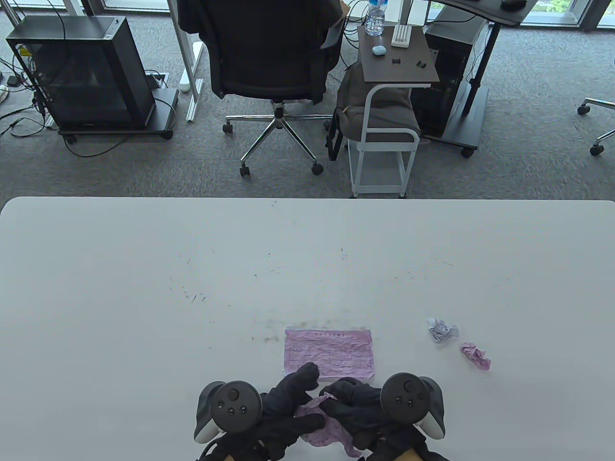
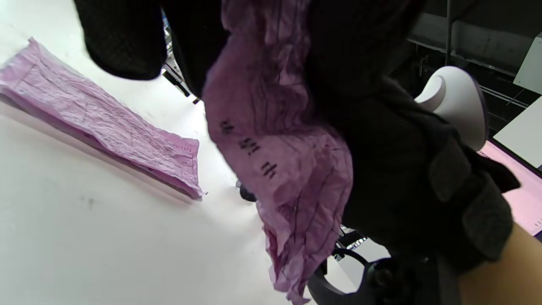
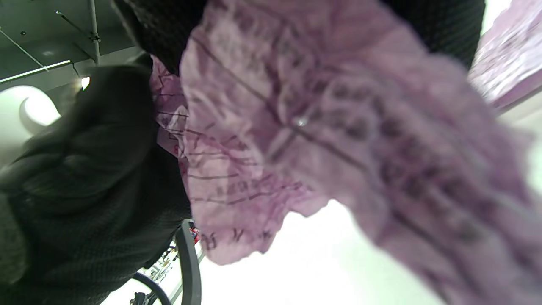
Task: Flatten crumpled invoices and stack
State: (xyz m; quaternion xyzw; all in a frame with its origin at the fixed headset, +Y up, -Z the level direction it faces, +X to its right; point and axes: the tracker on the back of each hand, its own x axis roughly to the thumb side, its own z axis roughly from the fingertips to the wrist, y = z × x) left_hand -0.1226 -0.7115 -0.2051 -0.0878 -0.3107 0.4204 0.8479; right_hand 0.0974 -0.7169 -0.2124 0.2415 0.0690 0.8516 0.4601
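Both gloved hands hold one crumpled pink invoice [image 1: 322, 425] between them at the table's near edge. My left hand [image 1: 288, 398] grips its left side and my right hand [image 1: 353, 403] its right side. The paper hangs wrinkled and partly unfolded in the left wrist view [image 2: 279, 140] and fills the right wrist view [image 3: 322, 127]. A flattened pink invoice [image 1: 329, 351] lies on the table just beyond the hands; it also shows in the left wrist view [image 2: 101, 118]. A crumpled white ball [image 1: 442, 330] and a crumpled pink ball [image 1: 475, 356] lie to the right.
The white table [image 1: 192, 288] spreads wide beyond the hands. Past its far edge stand an office chair [image 1: 274, 62], a small white cart [image 1: 384, 134] and a black computer case [image 1: 86, 72] on the floor.
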